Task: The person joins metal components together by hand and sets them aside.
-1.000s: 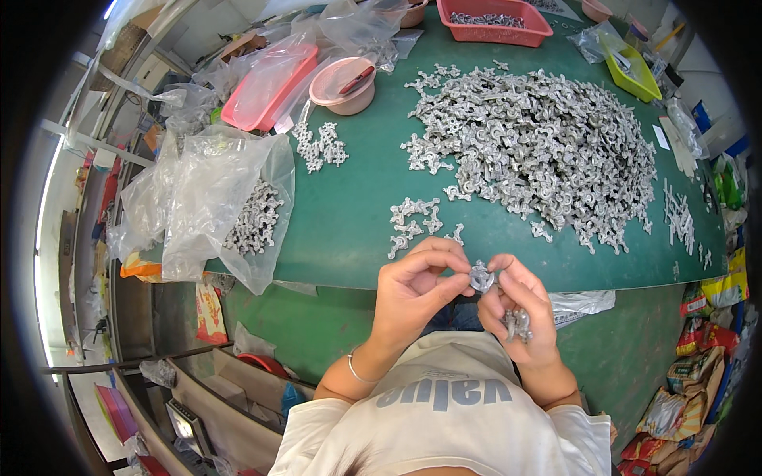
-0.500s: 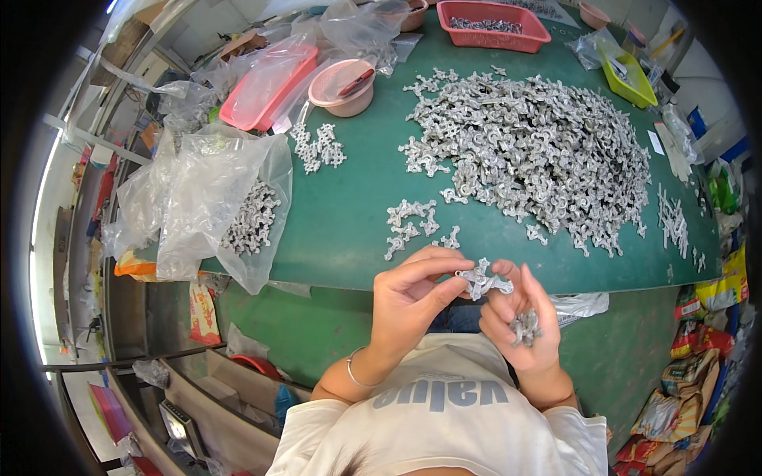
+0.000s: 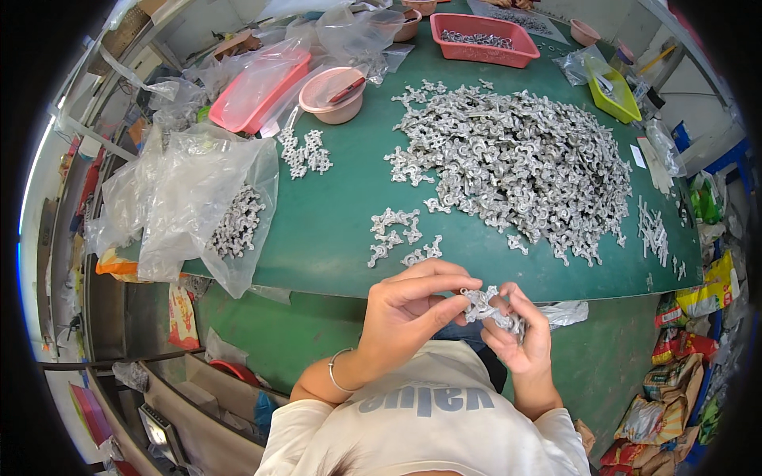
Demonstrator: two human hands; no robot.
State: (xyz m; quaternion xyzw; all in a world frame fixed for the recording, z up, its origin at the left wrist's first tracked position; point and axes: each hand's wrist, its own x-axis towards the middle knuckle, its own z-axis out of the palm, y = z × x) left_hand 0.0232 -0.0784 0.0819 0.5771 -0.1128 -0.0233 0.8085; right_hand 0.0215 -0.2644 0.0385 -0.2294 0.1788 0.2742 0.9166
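Observation:
At the table's near edge, my left hand [image 3: 413, 309] pinches one end of a small silver-grey metal casting [image 3: 479, 305] between thumb and fingertips. My right hand [image 3: 525, 337] is curled close beside it, with more metal castings [image 3: 512, 324] bunched in its fingers; how many is hidden. The pieces of the two hands overlap, and I cannot tell whether they are joined. Just beyond my hands lies a small loose group of castings [image 3: 393, 230]. Farther right a big heap of the same castings [image 3: 516, 166] spreads over the green table [image 3: 317, 238].
Left, clear plastic bags [image 3: 190, 198] cover castings [image 3: 238, 222]. Behind stand a pink basin [image 3: 333, 111] with a red-handled tool, a pink tray [image 3: 295, 83], a red tray [image 3: 484, 54] of metal parts and a yellow-green tray [image 3: 615, 99]. Thin metal sticks [image 3: 652, 230] lie right.
The casting has turned and sits closer to the pieces in my right hand, whose fingers have curled inward. The whole view has shifted slightly. Another person's hands show at the far edge.

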